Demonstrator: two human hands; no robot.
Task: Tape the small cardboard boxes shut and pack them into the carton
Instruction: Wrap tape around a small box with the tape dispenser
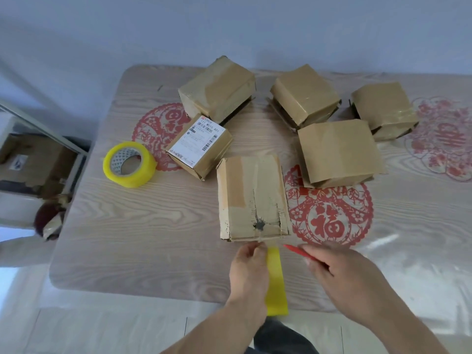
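Six small brown cardboard boxes [251,198] are spread on the wood-grain table [143,226]; the nearest, worn one lies at centre. A yellow tape strip [275,279] is pinched by the left hand [249,269] at six o'clock, a red blade [297,250] gripped by the right hand [339,272]. Slack tape could fold, or fingers be nicked. No carton is identified.

Wood-grain table [153,226], pale wall [229,26], tiled floor [102,333]

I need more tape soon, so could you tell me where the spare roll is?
In the head view, the tape roll lies on the table's left side, just left of the labelled box.
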